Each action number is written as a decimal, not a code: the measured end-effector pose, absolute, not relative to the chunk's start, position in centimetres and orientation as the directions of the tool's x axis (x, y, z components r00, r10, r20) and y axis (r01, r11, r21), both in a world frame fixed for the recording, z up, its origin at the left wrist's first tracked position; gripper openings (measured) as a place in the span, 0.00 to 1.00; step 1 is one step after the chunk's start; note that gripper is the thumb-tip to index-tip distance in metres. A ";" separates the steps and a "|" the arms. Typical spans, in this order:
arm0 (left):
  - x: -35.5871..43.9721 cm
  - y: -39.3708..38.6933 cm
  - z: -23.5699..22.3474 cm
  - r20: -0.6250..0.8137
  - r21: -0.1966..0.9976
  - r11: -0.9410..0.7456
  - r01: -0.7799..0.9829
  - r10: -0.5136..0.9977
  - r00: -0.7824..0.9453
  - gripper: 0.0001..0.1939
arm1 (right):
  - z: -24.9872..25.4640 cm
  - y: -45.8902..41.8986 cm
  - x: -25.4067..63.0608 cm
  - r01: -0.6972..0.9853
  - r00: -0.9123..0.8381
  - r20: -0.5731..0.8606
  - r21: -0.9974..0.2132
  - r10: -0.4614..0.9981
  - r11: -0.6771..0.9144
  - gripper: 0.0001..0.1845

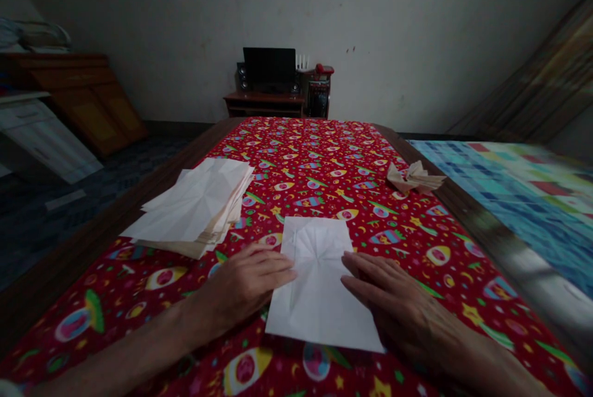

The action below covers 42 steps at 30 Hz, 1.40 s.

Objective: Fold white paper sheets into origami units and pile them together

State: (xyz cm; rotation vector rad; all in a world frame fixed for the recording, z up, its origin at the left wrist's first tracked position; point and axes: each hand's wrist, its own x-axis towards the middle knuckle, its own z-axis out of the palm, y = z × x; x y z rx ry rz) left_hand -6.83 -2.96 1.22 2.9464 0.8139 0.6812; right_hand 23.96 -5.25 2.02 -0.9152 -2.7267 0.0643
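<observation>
A white creased sheet of paper (319, 286) lies flat on the red patterned tablecloth (324, 162) in front of me. My left hand (245, 283) rests palm down at the sheet's left edge, its fingers stretched onto the paper. My right hand (398, 304) lies flat at the right edge, fingers spread and touching the sheet. Neither hand holds anything. A stack of creased white and tan sheets (197, 205) sits to the left, beyond my left hand.
A folded tan paper figure (414, 178) lies near the table's right edge. The wooden table rim (83, 242) shows on both sides. A bed with a chequered cover (523, 193) stands right. A low stand with a monitor (269, 70) sits at the far wall.
</observation>
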 end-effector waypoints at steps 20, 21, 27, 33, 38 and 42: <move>-4.8 -1.9 0.0 0.397 0.503 -0.507 0.701 0.855 0.334 0.16 | -0.2 -1.3 21.7 0.630 -0.252 0.151 -0.724 0.956 0.281 0.20; -4.5 -1.7 0.0 0.354 0.534 -0.446 0.718 0.889 0.288 0.14 | -0.3 -1.2 21.5 0.653 -0.235 0.177 -0.699 0.956 0.290 0.20; -3.1 -1.0 0.4 0.242 0.544 -0.262 0.797 0.959 0.150 0.23 | -0.2 -1.1 21.1 0.806 -0.251 0.236 -0.486 0.939 0.338 0.17; -3.6 -1.0 0.1 0.256 0.365 -0.357 0.860 0.927 0.276 0.31 | -0.2 -1.0 21.1 0.842 -0.252 0.227 -0.428 0.941 0.329 0.18; -3.6 -1.4 0.0 0.517 0.231 -0.564 0.793 0.761 0.391 0.27 | -0.4 -1.2 21.1 0.849 -0.258 0.244 -0.404 0.935 0.340 0.16; -2.6 -2.2 0.6 0.417 0.053 -0.790 0.611 0.573 0.706 0.23 | -0.6 -1.2 21.1 0.847 -0.269 0.270 -0.391 0.925 0.360 0.17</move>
